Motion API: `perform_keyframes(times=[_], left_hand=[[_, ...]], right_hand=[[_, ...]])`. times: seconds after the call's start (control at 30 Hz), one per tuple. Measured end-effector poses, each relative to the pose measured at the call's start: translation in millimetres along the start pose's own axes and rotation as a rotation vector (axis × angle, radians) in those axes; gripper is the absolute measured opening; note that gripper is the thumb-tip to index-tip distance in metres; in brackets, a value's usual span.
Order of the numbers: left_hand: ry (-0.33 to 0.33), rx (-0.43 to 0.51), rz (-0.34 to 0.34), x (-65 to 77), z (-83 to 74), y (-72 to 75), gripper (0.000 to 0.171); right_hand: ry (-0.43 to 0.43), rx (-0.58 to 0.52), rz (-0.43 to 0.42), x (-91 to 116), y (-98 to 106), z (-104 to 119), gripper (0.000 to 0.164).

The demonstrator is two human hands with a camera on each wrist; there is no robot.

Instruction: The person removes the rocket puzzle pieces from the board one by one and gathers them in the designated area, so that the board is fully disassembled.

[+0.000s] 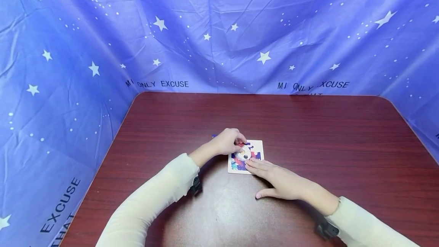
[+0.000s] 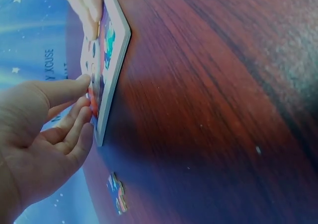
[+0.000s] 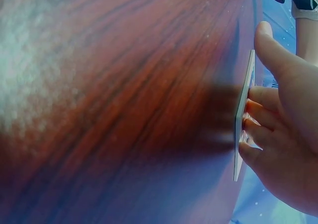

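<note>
A square jigsaw puzzle (image 1: 236,165) with a pale border lies on the table, its picture partly filled in with a white round figure, red and dark blue. My left hand (image 1: 227,141) is over its upper left part, thumb and fingertips bent down around a reddish puzzle piece (image 1: 241,145) at the surface. From the lower right, my right hand (image 1: 279,180) reaches in with straight fingers resting on the puzzle and the thumb spread away over the tabletop. In the right wrist view, those fingertips touch the board's top near its edge.
A loose dark blue puzzle piece (image 2: 117,194) lies on the table beside the board, partly behind the left hand in the head view. The reddish-brown wooden table (image 1: 326,132) has a blue star-printed curtain (image 1: 219,29) behind it and along its sides.
</note>
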State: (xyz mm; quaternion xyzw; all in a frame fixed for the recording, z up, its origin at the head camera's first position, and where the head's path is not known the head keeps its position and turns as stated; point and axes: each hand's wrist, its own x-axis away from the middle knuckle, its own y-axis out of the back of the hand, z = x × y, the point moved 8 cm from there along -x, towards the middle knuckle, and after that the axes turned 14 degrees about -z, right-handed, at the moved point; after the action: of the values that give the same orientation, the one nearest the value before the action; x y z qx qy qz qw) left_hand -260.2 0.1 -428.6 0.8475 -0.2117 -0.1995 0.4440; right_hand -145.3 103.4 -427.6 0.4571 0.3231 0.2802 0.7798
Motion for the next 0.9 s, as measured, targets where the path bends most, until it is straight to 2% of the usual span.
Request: perform_keyframes(times=[0.23, 0.4, 0.47, 0.57, 0.77, 0.9], left_hand=[[0.037, -0.076, -0.001, -1.9, -6.8, -2.0, 0.022], [0.004, -0.235, -0.021, -1.0, -15.9, -2.3, 0.023], [-0.005, -0.271, -0.033, -1.3, -17.8, -1.9, 0.023], [0.027, -0.239, -0.042, -2.6, -15.9, -1.9, 0.023], [0.143, -0.071, -0.034, -5.3, -4.2, -4.7, 0.021], [0.162, -0.016, -0.039, -7.1, -0.6, -4.4, 0.021]], right_hand=[[-0.014, 0.004, 0.01, 0.4, 0.4, -1.6, 0.078], [0.004, 0.012, -0.008, 0.2, 0.1, -1.4, 0.078], [0.009, 0.013, -0.014, 0.0, 0.2, -1.5, 0.077], [0.004, 0.011, -0.016, 0.2, 0.3, -2.2, 0.077], [-0.018, 0.007, 0.013, 1.8, -2.1, -3.6, 0.077], [-0.016, 0.005, 0.012, 1.5, -2.0, -3.4, 0.077]])
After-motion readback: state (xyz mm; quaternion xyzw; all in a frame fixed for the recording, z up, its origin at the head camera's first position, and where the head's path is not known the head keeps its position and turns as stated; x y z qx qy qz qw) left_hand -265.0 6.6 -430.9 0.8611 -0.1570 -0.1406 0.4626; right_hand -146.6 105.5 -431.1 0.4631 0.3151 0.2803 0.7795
